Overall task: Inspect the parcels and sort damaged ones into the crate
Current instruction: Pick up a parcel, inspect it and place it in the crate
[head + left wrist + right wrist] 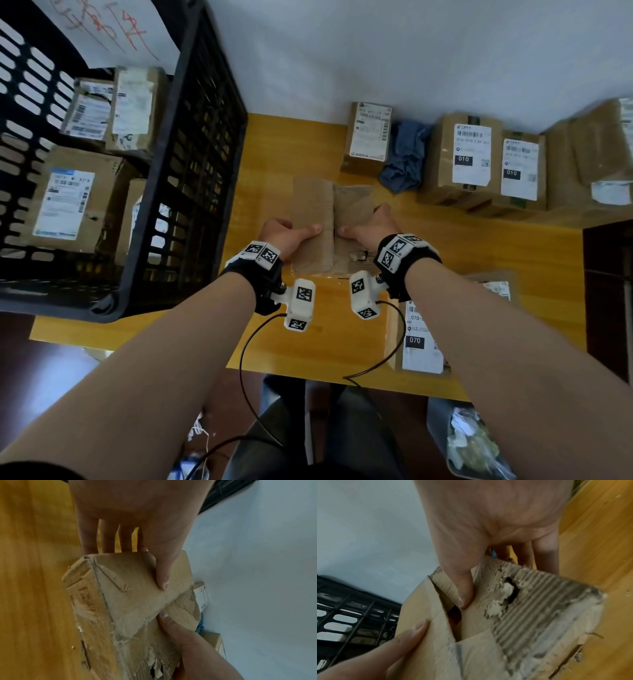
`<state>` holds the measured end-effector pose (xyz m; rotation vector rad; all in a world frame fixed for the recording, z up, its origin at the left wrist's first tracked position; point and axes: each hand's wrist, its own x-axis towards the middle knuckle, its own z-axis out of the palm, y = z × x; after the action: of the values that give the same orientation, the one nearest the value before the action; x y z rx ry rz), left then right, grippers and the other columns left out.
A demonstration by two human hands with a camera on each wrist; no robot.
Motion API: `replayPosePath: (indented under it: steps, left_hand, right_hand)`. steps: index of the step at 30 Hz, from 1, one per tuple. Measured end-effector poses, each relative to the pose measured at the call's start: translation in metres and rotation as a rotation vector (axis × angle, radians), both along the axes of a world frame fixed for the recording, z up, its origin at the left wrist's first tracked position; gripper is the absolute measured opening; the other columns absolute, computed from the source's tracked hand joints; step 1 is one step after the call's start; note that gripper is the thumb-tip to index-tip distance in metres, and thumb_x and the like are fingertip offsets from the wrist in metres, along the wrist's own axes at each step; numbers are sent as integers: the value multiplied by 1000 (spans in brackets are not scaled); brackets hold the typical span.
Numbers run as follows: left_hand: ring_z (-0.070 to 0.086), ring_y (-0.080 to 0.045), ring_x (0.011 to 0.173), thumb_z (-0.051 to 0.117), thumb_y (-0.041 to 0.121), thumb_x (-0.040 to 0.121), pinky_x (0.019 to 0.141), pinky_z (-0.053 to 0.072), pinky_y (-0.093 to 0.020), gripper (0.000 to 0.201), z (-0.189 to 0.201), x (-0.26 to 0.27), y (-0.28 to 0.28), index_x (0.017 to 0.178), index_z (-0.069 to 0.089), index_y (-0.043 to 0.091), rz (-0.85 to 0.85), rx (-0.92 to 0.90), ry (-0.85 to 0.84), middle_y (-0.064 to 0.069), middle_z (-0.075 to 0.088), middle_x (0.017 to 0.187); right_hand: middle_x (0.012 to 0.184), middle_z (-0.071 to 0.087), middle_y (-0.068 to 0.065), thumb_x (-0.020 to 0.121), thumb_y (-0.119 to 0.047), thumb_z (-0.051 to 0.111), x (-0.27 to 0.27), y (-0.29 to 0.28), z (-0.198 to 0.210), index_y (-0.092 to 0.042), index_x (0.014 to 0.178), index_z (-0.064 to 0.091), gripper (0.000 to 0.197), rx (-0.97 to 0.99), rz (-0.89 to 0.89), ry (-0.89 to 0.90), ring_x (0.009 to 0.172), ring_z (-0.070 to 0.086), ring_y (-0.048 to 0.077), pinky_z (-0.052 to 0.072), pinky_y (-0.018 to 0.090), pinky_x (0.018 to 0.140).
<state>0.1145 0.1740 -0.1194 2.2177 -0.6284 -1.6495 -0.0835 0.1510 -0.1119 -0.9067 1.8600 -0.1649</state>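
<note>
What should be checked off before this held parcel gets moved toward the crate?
1. Damage confirmed: ok. The parcel has a torn hole and stripped corrugation.
2. Left hand grips it: ok, thumb on top.
3. Right hand grips it: ok, thumb at the flap seam.
4. Flaps closed: not ok, a gap shows at the seam.
5. Room in the crate: cannot tell, labelled boxes already lie inside.
6. Contents secure: cannot tell.
</note>
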Motion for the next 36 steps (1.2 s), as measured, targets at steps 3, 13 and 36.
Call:
replayPosePath:
  steps: [3, 13, 36]
  left_hand:
    - [64, -28, 104, 96, 45, 70, 91, 60, -50, 73, -1, 0, 1, 120, 49, 19, 7, -10, -3, -5, 64, 118]
    - [64, -22, 107, 89, 56, 74, 92, 60, -50, 67, 7, 1, 12, 119, 51, 25, -36, -97, 18, 1, 62, 120]
    - [65, -23, 114, 96, 38, 72, 99, 56, -45, 79, 28, 21, -11, 136, 52, 21, 26, -196, -35, -2, 66, 130]
  right_hand:
    - [117, 59, 4, 70, -38, 94, 0, 0, 1, -17, 125, 39, 80, 9, -7, -4, 104, 61, 26, 53, 41, 83]
    - [95, 62, -3, 72, -42, 93, -9, 5, 14, -21, 101, 51, 55, 52, -88, -119, 85, 63, 17, 54, 37, 71]
    - [129, 65, 12, 101, -18, 49, 10, 2, 44, -15, 129, 64, 32, 4, -24, -147, 110, 62, 33, 54, 44, 93]
